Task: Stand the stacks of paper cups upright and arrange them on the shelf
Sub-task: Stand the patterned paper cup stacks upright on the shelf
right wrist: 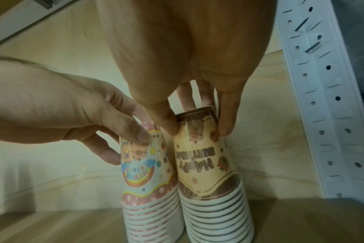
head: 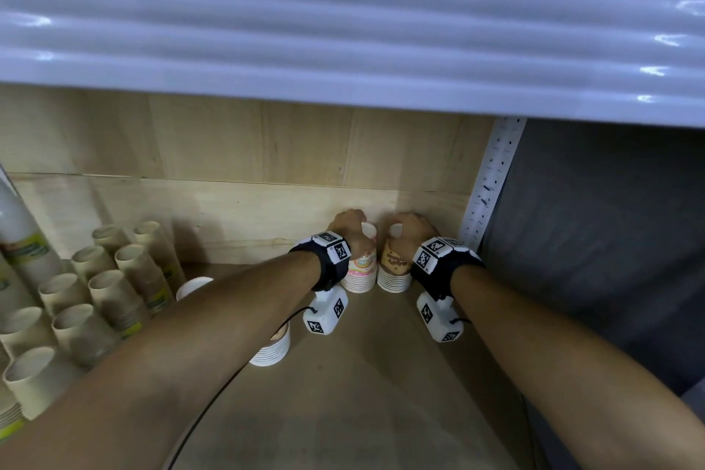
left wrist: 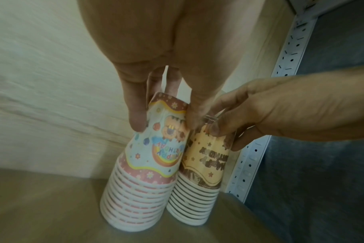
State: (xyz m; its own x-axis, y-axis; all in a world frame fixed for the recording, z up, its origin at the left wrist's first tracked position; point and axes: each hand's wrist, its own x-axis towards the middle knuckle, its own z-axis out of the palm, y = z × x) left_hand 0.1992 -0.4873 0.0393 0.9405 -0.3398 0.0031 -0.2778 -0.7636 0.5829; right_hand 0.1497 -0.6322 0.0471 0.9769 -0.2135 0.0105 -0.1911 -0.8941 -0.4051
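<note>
Gripping two stacks of party cups at the shelf's back right corner, both hands work side by side. The left hand curls thumb and fingers around the top of the pink stack, while the right hand pinches the top of the brown stack the same way. Both stacks stand upright, long axes vertical, rims down on the shelf board and closed bases up, their sides touching, just beside the perforated white post. Plain tan cup stacks stand along the shelf's left edge, well apart
</note>
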